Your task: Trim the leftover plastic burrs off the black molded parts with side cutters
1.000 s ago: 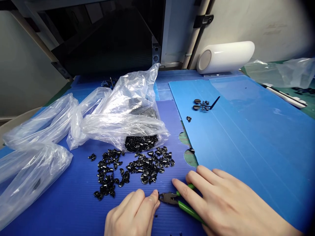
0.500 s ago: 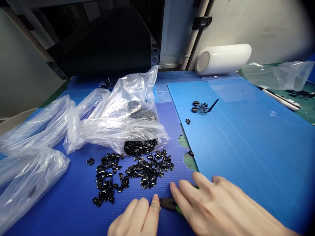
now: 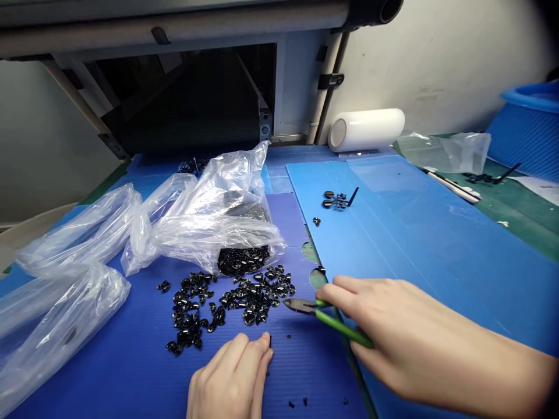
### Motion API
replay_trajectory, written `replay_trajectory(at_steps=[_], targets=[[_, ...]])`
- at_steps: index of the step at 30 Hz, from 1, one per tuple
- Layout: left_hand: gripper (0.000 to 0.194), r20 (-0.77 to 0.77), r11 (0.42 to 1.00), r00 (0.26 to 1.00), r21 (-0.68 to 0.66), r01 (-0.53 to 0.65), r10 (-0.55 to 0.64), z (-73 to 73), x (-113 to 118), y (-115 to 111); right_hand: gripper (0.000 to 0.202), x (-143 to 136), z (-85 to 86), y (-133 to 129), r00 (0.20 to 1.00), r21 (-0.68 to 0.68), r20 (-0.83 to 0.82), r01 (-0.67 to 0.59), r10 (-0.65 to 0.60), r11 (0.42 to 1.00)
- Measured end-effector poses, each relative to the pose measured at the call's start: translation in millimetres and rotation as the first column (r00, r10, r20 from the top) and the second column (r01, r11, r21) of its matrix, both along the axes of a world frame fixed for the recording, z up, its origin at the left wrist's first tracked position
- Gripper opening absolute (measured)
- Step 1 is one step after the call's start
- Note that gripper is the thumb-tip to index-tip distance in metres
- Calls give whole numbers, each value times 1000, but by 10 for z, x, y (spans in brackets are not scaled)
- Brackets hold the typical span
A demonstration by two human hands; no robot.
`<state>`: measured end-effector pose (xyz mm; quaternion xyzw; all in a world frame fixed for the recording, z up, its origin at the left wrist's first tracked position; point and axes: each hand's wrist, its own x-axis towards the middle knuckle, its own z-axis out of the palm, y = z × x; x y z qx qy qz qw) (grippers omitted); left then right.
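Right hand (image 3: pixel 402 343) grips the green-handled cutting pliers (image 3: pixel 325 314), grip closed around the handles; the pliers' tip points left, just beside the right edge of the scatter of small black parts (image 3: pixel 231 302) on the dark blue corrugated sheet (image 3: pixel 131 361) near the front edge of the bench. Left hand (image 3: pixel 231 381) rests at the front edge, fingers curled and narrow, fingertips pinching a small black piece (image 3: pixel 269 340); whether it is fully gripped cannot be told. A clear plastic bag (image 3: pixel 213 215) containing more black parts lies behind the scatter; empty-looking bags (image 3: pixel 56 291) lie toward the left edge. A light blue sheet (image 3: pixel 428 244) covers the right side; a white roll (image 3: pixel 367 129) lies at the back edge.
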<state>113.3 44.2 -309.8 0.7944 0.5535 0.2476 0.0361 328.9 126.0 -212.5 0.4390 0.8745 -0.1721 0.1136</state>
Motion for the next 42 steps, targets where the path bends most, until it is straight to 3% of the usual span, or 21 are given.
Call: replay_trajectory(at_steps=[5, 12, 17, 27, 31, 34, 36, 38, 39, 40, 41, 42], targets=[[15, -5, 981, 999, -187, -42, 42, 84, 46, 60, 22, -116, -213, 49, 940, -60, -326, 82, -97, 995], [9, -54, 901, 993, -418, -116, 103, 227, 39, 163, 25, -419, -426, 91, 931, 25, -365, 22, -12, 999], [8, 53, 908, 993, -412, -78, 110, 207, -48, 133, 21, -468, -446, 75, 936, 23, -350, -18, 25, 1000], [6, 101, 940, 993, -341, -20, 57, 113, -111, 108, 20, -439, -422, -122, 919, -103, -393, -10, -31, 995], [8, 181, 874, 971, -483, -51, 157, 213, -107, 137, 19, -359, -325, -72, 908, -177, -406, 36, -106, 984], [13, 395, 711, 854, -702, 42, 339, 366, -161, 173, 19, -210, -262, -30, 932, -134, -341, 82, -124, 988], [17, 586, 583, 636, -772, 252, 502, 460, -218, 197, 24, -95, -247, -46, 961, -73, -261, 70, -87, 995], [18, 707, 524, 364, -700, 485, 607, 519, -253, 225, 30, -2, -254, -99, 982, -53, -181, 44, -53, 998], [17, 721, 508, 281, -662, 551, 634, 530, -253, 241, 31, 30, -263, -133, 988, -53, -149, 31, -39, 998], [16, 721, 498, 276, -656, 568, 636, 529, -238, 258, 32, 51, -273, -168, 992, -52, -127, 18, -25, 998], [14, 713, 502, 353, -687, 525, 606, 516, -211, 274, 32, 63, -283, -200, 994, -50, -109, 11, -16, 999], [11, 685, 529, 495, -728, 435, 535, 491, -175, 289, 33, 68, -291, -228, 995, -47, -95, 4, -8, 999]])
